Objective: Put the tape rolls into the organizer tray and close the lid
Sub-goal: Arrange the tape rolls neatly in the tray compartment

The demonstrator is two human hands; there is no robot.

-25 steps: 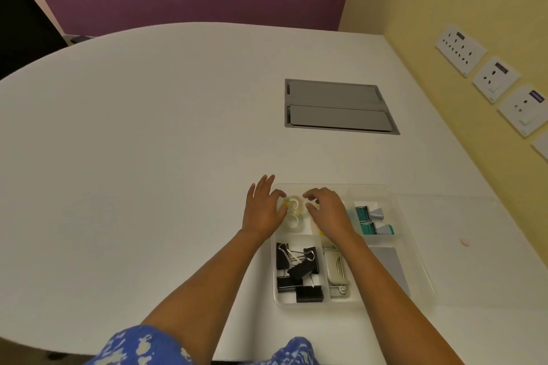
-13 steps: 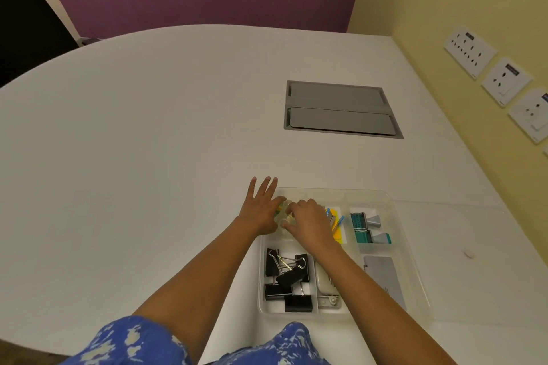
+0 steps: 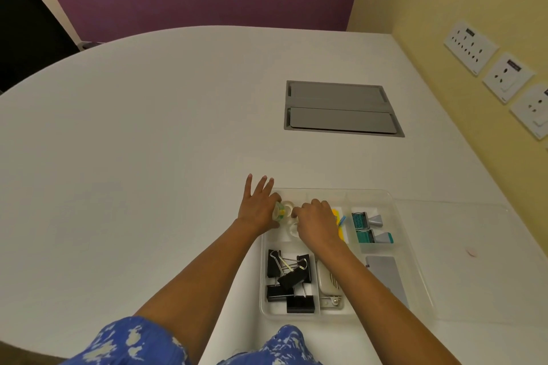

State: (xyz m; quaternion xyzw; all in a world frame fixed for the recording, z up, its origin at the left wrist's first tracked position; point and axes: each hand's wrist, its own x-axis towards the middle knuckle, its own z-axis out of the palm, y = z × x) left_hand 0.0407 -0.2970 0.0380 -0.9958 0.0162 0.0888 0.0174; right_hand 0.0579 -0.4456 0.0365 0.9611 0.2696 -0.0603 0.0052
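Observation:
A clear organizer tray lies on the white table near me. Its far-left compartment holds clear tape rolls: one with a green and yellow core, one behind it and one nearer me. My left hand rests at the tray's left rim. Its thumb and forefinger pinch the green-cored roll while the other fingers are spread. My right hand is curled over the same compartment, fingertips on the rolls; its grip is hidden. The clear lid lies flat to the right of the tray.
Other compartments hold black binder clips, a small stapler, yellow and blue sticky tabs, two teal stamps and a grey pad. A grey cable hatch is set into the table farther back. The yellow wall with sockets runs along the right.
My right hand has moved left, from over the middle compartment to the tape rolls. The left hand stays at the tray's left rim on the green-cored roll.

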